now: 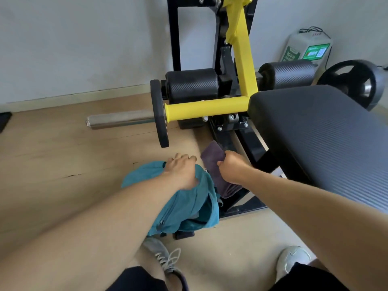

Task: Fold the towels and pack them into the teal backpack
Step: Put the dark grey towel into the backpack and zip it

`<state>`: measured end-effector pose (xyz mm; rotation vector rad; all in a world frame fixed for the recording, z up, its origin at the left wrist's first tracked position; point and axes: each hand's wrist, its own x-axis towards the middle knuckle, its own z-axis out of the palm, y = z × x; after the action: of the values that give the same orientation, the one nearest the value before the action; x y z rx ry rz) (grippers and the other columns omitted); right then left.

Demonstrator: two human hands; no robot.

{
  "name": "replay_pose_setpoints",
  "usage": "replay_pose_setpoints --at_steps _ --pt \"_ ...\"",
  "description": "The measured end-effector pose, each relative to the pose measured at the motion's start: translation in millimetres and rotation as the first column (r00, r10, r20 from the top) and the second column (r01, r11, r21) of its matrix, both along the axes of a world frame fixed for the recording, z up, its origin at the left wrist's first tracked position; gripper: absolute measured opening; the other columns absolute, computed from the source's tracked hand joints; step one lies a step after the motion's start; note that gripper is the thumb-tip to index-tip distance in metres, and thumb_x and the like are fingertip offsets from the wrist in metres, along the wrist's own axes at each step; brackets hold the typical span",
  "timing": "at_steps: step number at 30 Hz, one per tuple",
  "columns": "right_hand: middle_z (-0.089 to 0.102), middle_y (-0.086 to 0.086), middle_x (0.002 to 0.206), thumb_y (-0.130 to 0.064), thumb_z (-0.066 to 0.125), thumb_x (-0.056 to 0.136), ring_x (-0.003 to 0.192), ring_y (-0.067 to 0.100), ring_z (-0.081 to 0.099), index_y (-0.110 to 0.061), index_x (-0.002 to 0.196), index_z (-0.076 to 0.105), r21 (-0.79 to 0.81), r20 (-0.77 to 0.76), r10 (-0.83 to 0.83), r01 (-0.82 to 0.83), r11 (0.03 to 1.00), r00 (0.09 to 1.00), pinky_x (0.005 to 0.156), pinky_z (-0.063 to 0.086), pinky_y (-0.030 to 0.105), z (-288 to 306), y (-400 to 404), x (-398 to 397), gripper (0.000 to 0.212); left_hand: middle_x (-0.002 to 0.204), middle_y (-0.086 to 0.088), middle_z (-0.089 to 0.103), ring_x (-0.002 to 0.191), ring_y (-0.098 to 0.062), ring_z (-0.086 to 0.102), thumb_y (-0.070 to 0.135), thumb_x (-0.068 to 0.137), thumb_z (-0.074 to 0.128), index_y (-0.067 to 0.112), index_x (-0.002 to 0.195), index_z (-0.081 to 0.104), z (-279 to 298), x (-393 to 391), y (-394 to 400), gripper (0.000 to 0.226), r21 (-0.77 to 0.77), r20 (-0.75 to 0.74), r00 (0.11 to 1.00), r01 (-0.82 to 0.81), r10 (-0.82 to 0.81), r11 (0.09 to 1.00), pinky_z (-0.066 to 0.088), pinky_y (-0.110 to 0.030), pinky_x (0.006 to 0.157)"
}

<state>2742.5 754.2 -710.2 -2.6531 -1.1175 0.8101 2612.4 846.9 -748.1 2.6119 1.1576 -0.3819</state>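
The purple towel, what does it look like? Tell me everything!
The purple towel is dark purple, soft-looking cloth, folded into a thick long bundle whose layered edges show at its lower end. The right hand grips it round the middle, holding it tilted beside the open top of the teal backpack, in front of the black bench frame. It is not inside the backpack yet.

We find the backpack [184,198] on the floor [63,164], left of the bench [327,139]. Our left hand [181,171] rests on its top. Just right, our right hand [232,170] holds a towel [212,158], seemingly folded, beside the opening. Behind stands the machine frame [241,59]; shoes [165,259] lie nearest us.
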Motion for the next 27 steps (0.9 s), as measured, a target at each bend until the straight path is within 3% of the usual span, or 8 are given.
replay_pose_setpoints --at_steps 2,5,9,13,17,19,23,27 --pt "0.061 0.014 0.131 -0.026 0.045 0.106 0.119 0.032 0.060 -0.008 0.132 0.055 0.007 -0.076 -0.130 0.130 0.991 0.989 0.090 0.049 0.033 -20.9 -1.6 -6.7 0.033 0.140 -0.007 0.052 0.134 -0.028 0.042 0.036 0.086 0.067 0.018 0.139 0.048 -18.8 -1.4 -14.4 0.059 0.097 -0.177 0.970 0.187 -0.168 0.978 0.037 -0.043 0.111" --pt "0.064 0.017 0.128 -0.028 0.046 0.105 0.115 0.034 0.061 -0.004 0.132 0.057 0.022 -0.268 -0.266 0.282 0.959 0.926 0.080 0.041 0.028 -56.9 -14.2 -14.8 0.038 0.140 -0.008 0.049 0.135 -0.028 0.041 0.034 0.087 0.067 0.017 0.138 0.046 -40.4 -1.8 -21.8 0.058 0.059 -0.279 0.946 0.189 -0.166 0.980 0.036 -0.043 0.108" --pt "0.063 0.013 0.132 -0.034 0.046 0.104 0.117 0.033 0.062 -0.011 0.133 0.057 -0.076 -0.198 -0.267 0.257 0.963 0.943 0.092 0.048 0.035 -89.4 -33.7 -17.8 0.039 0.139 -0.006 0.046 0.133 -0.028 0.041 0.043 0.081 0.071 0.019 0.140 0.041 -69.6 -3.6 -28.0 0.070 -0.024 -0.201 0.977 0.069 -0.073 0.997 0.038 -0.042 0.103" --pt "0.066 0.007 0.122 -0.036 0.044 0.104 0.109 0.027 0.064 -0.017 0.128 0.057 -0.130 -0.060 -0.185 0.176 0.976 0.981 0.082 0.046 0.032 -96.5 -36.6 -14.6 0.033 0.138 -0.003 0.039 0.132 -0.027 0.037 0.058 0.076 0.067 0.023 0.141 0.034 -109.5 -11.4 -46.2 0.081 -0.044 -0.199 0.980 -0.001 -0.008 0.999 0.039 -0.047 0.104" --pt "0.066 0.005 0.120 -0.038 0.044 0.103 0.107 0.027 0.065 -0.020 0.129 0.052 -0.063 -0.006 -0.177 0.177 0.982 0.984 0.077 0.045 0.033 -97.0 -26.3 -14.0 0.033 0.130 -0.001 0.048 0.125 -0.024 0.043 0.046 0.086 0.060 0.023 0.129 0.045 -119.5 -13.2 -43.8 0.052 0.098 -0.039 0.999 -0.023 0.027 0.995 0.042 -0.042 0.098" --pt "0.066 0.005 0.119 -0.039 0.043 0.103 0.105 0.027 0.065 -0.022 0.132 0.046 -0.025 0.025 -0.166 0.166 0.986 0.986 0.074 0.040 0.033 -100.1 -27.5 -12.7 0.033 0.120 -0.001 0.059 0.118 -0.025 0.052 0.041 0.094 0.051 0.022 0.113 0.055 -107.0 -13.4 -37.0 0.028 0.084 0.133 0.980 -0.157 0.145 0.984 0.045 -0.039 0.092" --pt "0.067 0.004 0.118 -0.039 0.043 0.103 0.104 0.027 0.066 -0.022 0.135 0.044 -0.027 0.050 -0.151 0.152 0.988 0.987 0.074 0.040 0.033 -107.8 -32.2 -16.6 0.036 0.092 -0.005 0.066 0.089 -0.033 0.062 0.041 0.093 0.050 0.020 0.085 0.057 -78.7 -24.7 -7.7 0.024 -0.176 0.320 0.707 -0.610 0.631 0.773 0.048 -0.036 0.077" --pt "0.064 0.005 0.128 -0.041 0.046 0.103 0.112 0.033 0.063 -0.029 0.146 0.038 0.165 -0.105 -0.260 0.275 0.947 0.960 0.085 0.045 0.038 -104.8 -32.3 -28.8 0.045 0.074 -0.007 0.058 0.076 -0.034 0.056 0.035 0.097 0.043 0.011 0.069 0.051 -74.5 -50.8 18.1 0.037 -0.339 0.346 0.524 -0.704 0.778 0.624 0.039 -0.036 0.062"
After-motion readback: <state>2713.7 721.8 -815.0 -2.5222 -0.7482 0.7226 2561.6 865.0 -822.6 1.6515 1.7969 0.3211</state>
